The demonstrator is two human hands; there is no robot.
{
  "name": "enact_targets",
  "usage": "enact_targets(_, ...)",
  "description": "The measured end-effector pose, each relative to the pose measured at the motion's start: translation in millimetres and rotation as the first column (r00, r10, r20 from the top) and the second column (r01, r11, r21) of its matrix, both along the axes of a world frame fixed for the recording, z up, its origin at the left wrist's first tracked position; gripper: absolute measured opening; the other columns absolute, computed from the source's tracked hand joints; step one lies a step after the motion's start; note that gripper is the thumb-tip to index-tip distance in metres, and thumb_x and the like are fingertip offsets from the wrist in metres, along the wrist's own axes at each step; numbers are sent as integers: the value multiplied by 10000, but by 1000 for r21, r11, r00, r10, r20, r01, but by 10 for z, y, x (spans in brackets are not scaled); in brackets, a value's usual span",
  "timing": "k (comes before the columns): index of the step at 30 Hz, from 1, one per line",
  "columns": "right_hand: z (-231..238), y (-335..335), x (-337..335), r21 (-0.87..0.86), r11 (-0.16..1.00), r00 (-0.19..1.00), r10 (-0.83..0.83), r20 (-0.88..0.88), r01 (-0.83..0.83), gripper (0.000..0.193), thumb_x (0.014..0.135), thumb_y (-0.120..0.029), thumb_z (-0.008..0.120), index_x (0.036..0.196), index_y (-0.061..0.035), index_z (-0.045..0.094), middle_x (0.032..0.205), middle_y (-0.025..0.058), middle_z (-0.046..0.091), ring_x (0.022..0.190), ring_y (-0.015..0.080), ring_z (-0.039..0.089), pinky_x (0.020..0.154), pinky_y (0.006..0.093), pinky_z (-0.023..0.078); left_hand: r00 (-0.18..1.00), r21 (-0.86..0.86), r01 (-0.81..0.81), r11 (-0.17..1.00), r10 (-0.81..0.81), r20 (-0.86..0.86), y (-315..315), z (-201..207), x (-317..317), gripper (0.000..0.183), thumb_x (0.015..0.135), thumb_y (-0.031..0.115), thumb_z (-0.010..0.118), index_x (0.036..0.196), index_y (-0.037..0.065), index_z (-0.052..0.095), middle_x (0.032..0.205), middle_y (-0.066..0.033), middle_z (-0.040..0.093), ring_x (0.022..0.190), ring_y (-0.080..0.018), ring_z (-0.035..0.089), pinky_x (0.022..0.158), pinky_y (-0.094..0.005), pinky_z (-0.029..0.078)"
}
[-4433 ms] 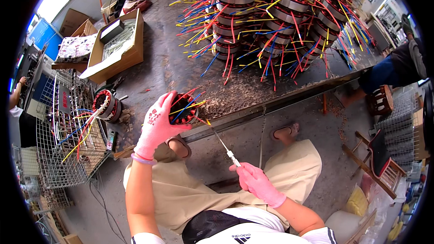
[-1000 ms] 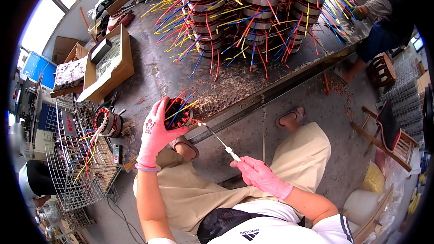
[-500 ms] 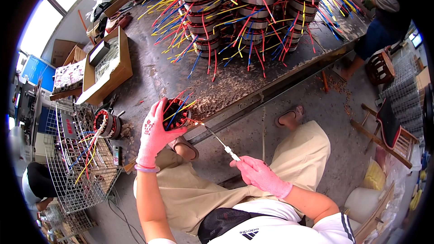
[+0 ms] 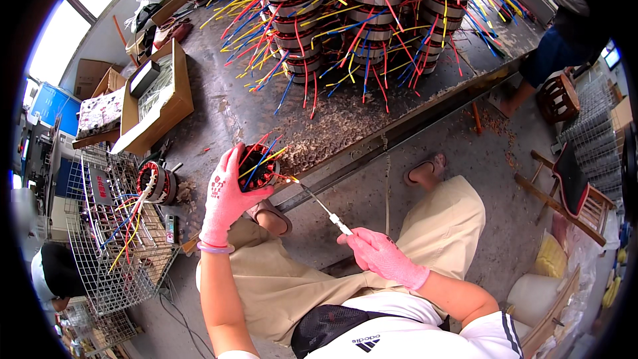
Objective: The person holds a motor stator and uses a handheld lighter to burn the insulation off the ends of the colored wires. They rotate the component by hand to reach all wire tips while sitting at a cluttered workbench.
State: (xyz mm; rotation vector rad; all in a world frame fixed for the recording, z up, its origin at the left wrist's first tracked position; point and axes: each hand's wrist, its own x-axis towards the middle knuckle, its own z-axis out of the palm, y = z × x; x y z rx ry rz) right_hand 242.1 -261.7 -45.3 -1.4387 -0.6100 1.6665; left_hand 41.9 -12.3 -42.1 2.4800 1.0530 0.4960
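Note:
My left hand (image 4: 224,196), in a pink glove, grips a motor stator (image 4: 258,171) at the table's front edge. Its dark ring has red windings, and red, blue and yellow leads rise from it. My right hand (image 4: 385,258), also gloved in pink, is closed around a slim soldering iron (image 4: 335,219) with a white collar and a thin metal shaft. The iron's tip reaches a short lead at the stator's right side, where a small bright spot shows. Whether they touch is too small to tell.
Tall stacks of stators (image 4: 372,20) with many coloured leads stand on the dark worktable (image 4: 219,86). Leftward are a cardboard box (image 4: 159,110), another stator (image 4: 157,183) and a wire rack (image 4: 119,239). One person (image 4: 565,46) stands far right; another (image 4: 56,276) is lower left. A chair (image 4: 571,186) stands right.
The view has shifted very slightly. Both hands, the stator and the soldering iron keep nearly the same places. The person at far right has moved an arm a little.

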Motion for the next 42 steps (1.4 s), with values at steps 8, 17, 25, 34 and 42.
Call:
enact_targets(8, 42, 9, 6, -11, 1000, 1000, 0, -6, 0, 304, 1016, -258, 453, 1128, -13, 594, 610, -31, 428, 513, 51, 417, 465, 225, 341, 1000, 5, 0, 1000, 0, -12, 4, 0, 1, 943, 607, 235, 864, 1391, -5, 400, 1330, -176, 490, 1215, -323, 517, 1016, -380, 432)
enact_targets(17, -104, -45, -3, -16, 997, 996, -80, -45, 79, 300, 1020, -253, 450, 1144, -23, 596, 565, -39, 426, 451, 40, 332, 422, 220, 244, 1000, 22, 1, 1000, 0, -15, 6, 14, 6, 954, 581, 249, 869, 1384, -2, 419, 1321, -187, 497, 1214, -352, 502, 1030, -408, 412)
enact_targets(25, -47, -22, 18, 17, 998, 998, -56, -7, 56, 297, 1013, -236, 433, 1138, -27, 603, 595, -37, 422, 499, 40, 378, 436, 219, 292, 986, 59, 159, 985, -156, -61, 2, 146, 3, 956, 532, 201, 852, 1389, 58, 453, 1344, -176, 491, 1255, -369, 447, 1083, -475, 332)
enact_targets(34, -32, 34, -16, 38, 997, 995, -60, -76, 63, 301, 1018, -235, 433, 1169, -26, 588, 635, -51, 414, 509, 31, 374, 432, 208, 286, 980, -20, 187, 982, -188, -61, 45, 192, -22, 976, 522, 168, 872, 1393, 56, 446, 1382, -176, 471, 1279, -362, 446, 1080, -423, 360)
enact_targets(42, 34, 31, -7, 25, 998, 996, -58, -61, 60, 299, 1021, -216, 428, 1168, -3, 580, 642, -52, 407, 514, 28, 370, 423, 210, 281, 986, -11, 165, 986, -165, -6, 13, 163, 4, 962, 523, 155, 866, 1386, 58, 451, 1345, -175, 486, 1255, -357, 462, 1059, -418, 379)
